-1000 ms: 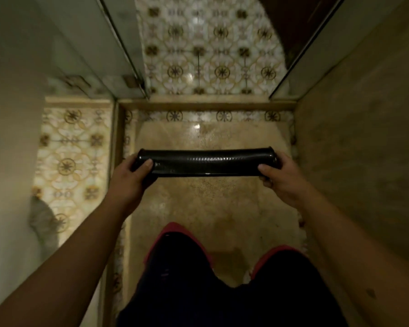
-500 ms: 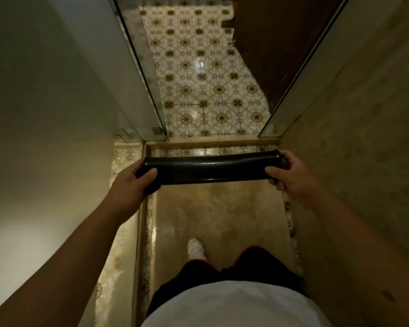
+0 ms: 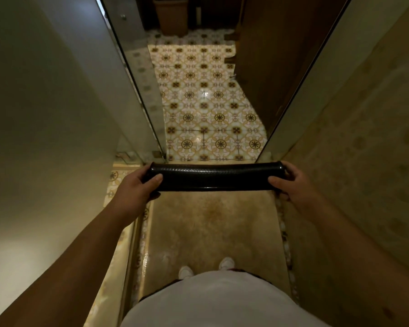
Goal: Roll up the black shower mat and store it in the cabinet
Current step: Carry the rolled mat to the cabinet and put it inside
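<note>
Tiled floor (image 3: 203, 109) ahead; rolled mat (image 3: 214, 177) held level above it, left hand (image 3: 137, 187) and right hand (image 3: 293, 182) each gripping an end.

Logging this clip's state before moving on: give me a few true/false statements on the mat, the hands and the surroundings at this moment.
1. The black shower mat is fully rolled into a tube. True.
2. Only one hand holds it. False: the left hand and right hand each grip an end.
3. The roll lies on the floor. False: it is held up level in front of the person.
4. Patterned floor tiles lie beyond the shower opening. True.
5. The person's white shoes stand on the beige shower floor. True.
</note>
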The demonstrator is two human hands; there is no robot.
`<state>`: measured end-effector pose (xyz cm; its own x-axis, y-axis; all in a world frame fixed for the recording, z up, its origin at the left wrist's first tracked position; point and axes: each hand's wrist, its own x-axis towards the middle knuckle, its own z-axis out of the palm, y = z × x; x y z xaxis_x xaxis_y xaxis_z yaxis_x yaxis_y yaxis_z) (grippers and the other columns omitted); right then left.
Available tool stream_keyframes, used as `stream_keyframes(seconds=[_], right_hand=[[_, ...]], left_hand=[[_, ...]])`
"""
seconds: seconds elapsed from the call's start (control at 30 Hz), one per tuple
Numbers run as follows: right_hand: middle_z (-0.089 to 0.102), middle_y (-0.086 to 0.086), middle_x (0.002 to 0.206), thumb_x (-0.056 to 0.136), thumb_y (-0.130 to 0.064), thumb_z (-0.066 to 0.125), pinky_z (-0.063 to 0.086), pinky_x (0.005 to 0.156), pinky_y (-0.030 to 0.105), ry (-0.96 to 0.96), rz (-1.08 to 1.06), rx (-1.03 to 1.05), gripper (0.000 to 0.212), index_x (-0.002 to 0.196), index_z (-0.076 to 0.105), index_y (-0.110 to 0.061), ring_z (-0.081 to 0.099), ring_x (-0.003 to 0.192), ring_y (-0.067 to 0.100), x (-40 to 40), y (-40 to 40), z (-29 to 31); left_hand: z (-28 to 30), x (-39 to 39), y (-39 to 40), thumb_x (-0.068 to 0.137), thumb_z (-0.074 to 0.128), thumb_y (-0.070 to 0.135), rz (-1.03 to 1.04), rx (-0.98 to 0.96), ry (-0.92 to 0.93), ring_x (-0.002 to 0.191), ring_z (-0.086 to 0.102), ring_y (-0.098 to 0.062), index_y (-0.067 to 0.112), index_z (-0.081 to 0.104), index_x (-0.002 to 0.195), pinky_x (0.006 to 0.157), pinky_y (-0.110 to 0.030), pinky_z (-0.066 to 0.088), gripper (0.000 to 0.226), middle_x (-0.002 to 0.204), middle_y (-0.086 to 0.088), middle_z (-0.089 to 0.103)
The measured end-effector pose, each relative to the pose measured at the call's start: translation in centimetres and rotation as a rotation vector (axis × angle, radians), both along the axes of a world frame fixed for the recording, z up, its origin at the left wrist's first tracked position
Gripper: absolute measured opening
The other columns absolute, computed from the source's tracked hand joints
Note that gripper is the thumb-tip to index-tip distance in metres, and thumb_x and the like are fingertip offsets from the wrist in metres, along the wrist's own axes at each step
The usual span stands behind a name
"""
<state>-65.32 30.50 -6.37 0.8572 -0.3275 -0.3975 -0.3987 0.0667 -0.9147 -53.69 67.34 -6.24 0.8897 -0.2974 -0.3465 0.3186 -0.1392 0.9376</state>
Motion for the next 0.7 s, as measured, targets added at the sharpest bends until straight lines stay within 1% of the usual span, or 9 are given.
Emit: stream_keyframes(seconds=[0.07, 0.1, 0.2, 0.3, 0.37, 0.4, 0.53, 0.6, 0.7], right_hand=[[0.068, -0.003, 0.085, 0.073, -0.017, 0.078, 0.045, 0.054, 0.03, 0.005, 0.034, -0.037, 0.047, 0.114, 0.059, -0.031, 0.062, 0.067, 0.016, 0.5, -1.2, 0.1], [0.068, -0.002, 0.088, 0.076, -0.014, 0.076, 0.048, 0.055, 0.03, 0.004, 0.05, -0.049, 0.044, 0.112, 0.059, -0.031, 0.062, 0.068, 0.017, 0.8, -1.7, 0.1], [0.065, -0.002, 0.09, 0.078, -0.01, 0.074, 0.051, 0.049, 0.02, -0.003, 0.093, -0.082, 0.036, 0.101, 0.059, -0.033, 0.062, 0.062, 0.012, 2.0, -3.2, 0.3], [0.064, 0.003, 0.091, 0.08, -0.009, 0.073, 0.048, 0.046, 0.018, -0.002, 0.144, -0.117, 0.036, 0.109, 0.06, -0.025, 0.063, 0.056, 0.007, 3.7, -4.6, 0.3], [0.065, 0.009, 0.095, 0.079, -0.012, 0.074, 0.049, 0.049, 0.019, 0.01, 0.166, -0.129, 0.047, 0.123, 0.057, -0.011, 0.064, 0.057, 0.01, 5.3, -5.4, 0.2], [0.065, 0.01, 0.098, 0.077, -0.015, 0.076, 0.05, 0.051, 0.02, 0.019, 0.165, -0.127, 0.055, 0.128, 0.054, -0.009, 0.065, 0.06, 0.013, 6.2, -5.8, 0.0], [0.067, 0.009, 0.107, 0.069, -0.025, 0.081, 0.055, 0.062, 0.03, 0.045, 0.129, -0.115, 0.073, 0.135, 0.052, -0.017, 0.068, 0.075, 0.02, 10.8, -6.9, -0.6], [0.067, 0.011, 0.112, 0.061, -0.031, 0.084, 0.057, 0.07, 0.039, 0.05, 0.114, -0.121, 0.082, 0.135, 0.052, -0.016, 0.07, 0.084, 0.025, 13.9, -7.3, -1.1], [0.066, 0.01, 0.115, 0.054, -0.039, 0.084, 0.058, 0.079, 0.048, 0.055, 0.099, -0.119, 0.088, 0.134, 0.053, -0.017, 0.069, 0.094, 0.028, 18.3, -7.4, -1.4]], left_hand=[[0.0, 0.4, -1.2, 0.092, 0.06, 0.017, 0.004, 0.002, -0.001, 0.093, 0.065, -0.015, 0.03, 0.066, 0.117, 0.07, -0.025, 0.052, 0.028, 0.105, 0.0, 0.068], [-0.1, 0.6, -1.7, 0.092, 0.06, 0.017, 0.007, 0.004, -0.003, 0.093, 0.065, -0.015, 0.032, 0.068, 0.113, 0.071, -0.026, 0.052, 0.027, 0.103, 0.002, 0.068], [-0.3, 1.3, -3.0, 0.092, 0.061, 0.019, 0.017, 0.003, -0.016, 0.092, 0.066, -0.012, 0.039, 0.07, 0.105, 0.07, -0.026, 0.053, 0.026, 0.098, 0.008, 0.07], [-0.7, 2.6, -4.2, 0.093, 0.06, 0.018, 0.028, 0.0, -0.019, 0.097, 0.065, -0.015, 0.032, 0.066, 0.116, 0.072, -0.028, 0.052, 0.027, 0.106, 0.003, 0.067], [-0.9, 4.0, -4.8, 0.094, 0.059, 0.017, 0.05, 0.008, -0.013, 0.098, 0.063, -0.016, 0.021, 0.06, 0.127, 0.072, -0.028, 0.051, 0.033, 0.111, -0.002, 0.064], [-0.8, 4.8, -5.1, 0.094, 0.058, 0.017, 0.061, 0.011, -0.014, 0.098, 0.063, -0.016, 0.02, 0.059, 0.127, 0.071, -0.027, 0.052, 0.033, 0.112, -0.002, 0.064], [-0.8, 9.1, -6.1, 0.095, 0.056, 0.016, 0.033, 0.021, -0.048, 0.091, 0.066, -0.009, 0.033, 0.067, 0.108, 0.07, -0.024, 0.053, 0.024, 0.099, 0.008, 0.069], [-1.0, 12.2, -6.5, 0.096, 0.055, 0.016, 0.004, 0.029, -0.068, 0.088, 0.067, -0.006, 0.037, 0.068, 0.105, 0.069, -0.023, 0.053, 0.026, 0.093, 0.013, 0.071], [-1.2, 17.2, -6.8, 0.095, 0.056, 0.018, -0.021, 0.033, -0.083, 0.091, 0.067, -0.008, 0.04, 0.069, 0.105, 0.073, -0.027, 0.053, 0.027, 0.096, 0.012, 0.071]])
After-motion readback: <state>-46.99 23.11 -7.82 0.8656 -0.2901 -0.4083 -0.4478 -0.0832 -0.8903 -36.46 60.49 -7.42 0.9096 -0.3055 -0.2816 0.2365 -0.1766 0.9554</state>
